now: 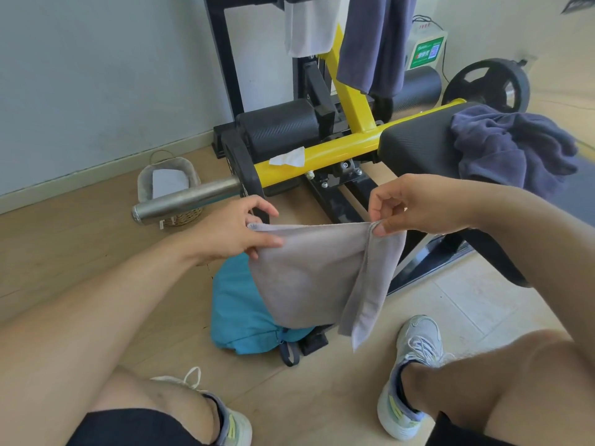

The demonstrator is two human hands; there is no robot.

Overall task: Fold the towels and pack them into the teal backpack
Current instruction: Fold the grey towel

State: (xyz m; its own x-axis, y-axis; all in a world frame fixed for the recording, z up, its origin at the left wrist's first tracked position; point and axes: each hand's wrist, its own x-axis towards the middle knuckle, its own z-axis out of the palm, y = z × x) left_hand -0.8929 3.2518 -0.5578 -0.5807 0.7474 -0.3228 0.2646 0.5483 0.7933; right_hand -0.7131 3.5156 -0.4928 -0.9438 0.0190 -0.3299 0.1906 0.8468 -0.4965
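From the head view, my left hand (231, 230) pinches the upper left corner of a grey towel (317, 272), thumb on the near side and fingers curled behind the cloth. My right hand (415, 204) pinches the opposite upper corner between thumb and forefinger, the other fingers curled in. Between the two hands the top edge of the grey towel is pulled nearly straight across the middle of the frame. The cloth is a pale mauve-grey terry, doubled over, and it hangs in a rough triangle; a narrower strip with a stitched hem drops from the right corner down towards the lower centre.

Directly below and behind the hanging cloth, on the wooden floor (80, 252), lies the teal backpack (238, 313), slumped and soft, with a dark strap loop at its lower right end. The towel covers its upper right part from this angle.

On the right of the frame a crumpled dark blue towel (512, 149) lies heaped on the black padded bench (415, 146) of a yellow-framed gym machine (338, 152). In the upper centre another dark blue towel (373, 40) hangs from the machine, with a white towel (309, 27) hanging just beside it on the left. A small woven basket (167, 185) stands by the wall at centre left, behind a steel bar (186, 201).
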